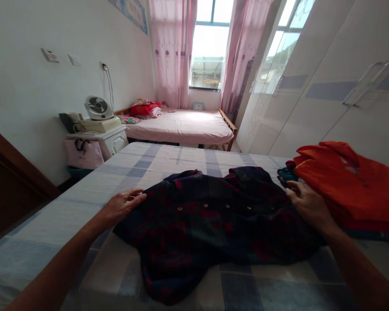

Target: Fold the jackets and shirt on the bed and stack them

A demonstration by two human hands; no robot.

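Across the near bed [259, 287], on its pale checked sheet, lies a dark patterned garment [210, 224], its row of buttons running from side to side. One lobe of cloth sags toward the viewer; the far edge is rumpled. It looks soft and limp, probably light enough to lift easily, though likely to fold in the middle if held at one end only. Gripping both ends, clear of the buttons, seems the surest hold.

The left hand [125, 207] touches the garment's left end, fingers reaching forward and close together; whether they pinch cloth I cannot tell. The right hand [306, 205] is at the opposite end, fingers bent, its grip equally unclear. Just beside it are folded orange clothes [359, 190].

Beyond stand a fan [97, 107] by the wall and a pink-covered bed [194, 125], with pink curtains [171, 56] framing the window [210, 47].
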